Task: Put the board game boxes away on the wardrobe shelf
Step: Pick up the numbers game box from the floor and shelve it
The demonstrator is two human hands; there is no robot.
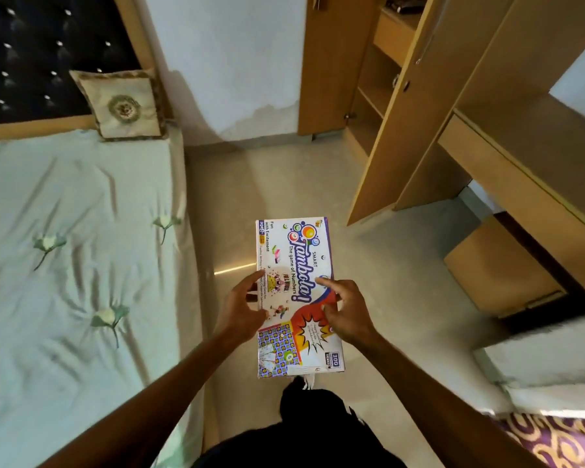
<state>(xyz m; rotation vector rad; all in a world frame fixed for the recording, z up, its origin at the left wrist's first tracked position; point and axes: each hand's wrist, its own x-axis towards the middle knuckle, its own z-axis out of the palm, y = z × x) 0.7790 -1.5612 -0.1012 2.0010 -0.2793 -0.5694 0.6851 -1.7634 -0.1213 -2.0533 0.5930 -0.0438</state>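
Note:
A flat white Tambola board game box (296,251) with colourful print is held level at waist height over the floor. My left hand (242,307) grips its left long edge, thumb on top. My right hand (347,310) grips the right edge, fingers curled onto the lid. The open wooden wardrobe (379,96) stands ahead to the right, with bare shelves (372,103) visible inside and its door (416,123) swung out toward me.
A bed with a pale green sheet (75,248) and a cushion (124,106) fills the left side. A wooden desk (520,170) with a low drawer unit (500,265) stands on the right. Beige tiled floor (284,184) runs between them to the wardrobe.

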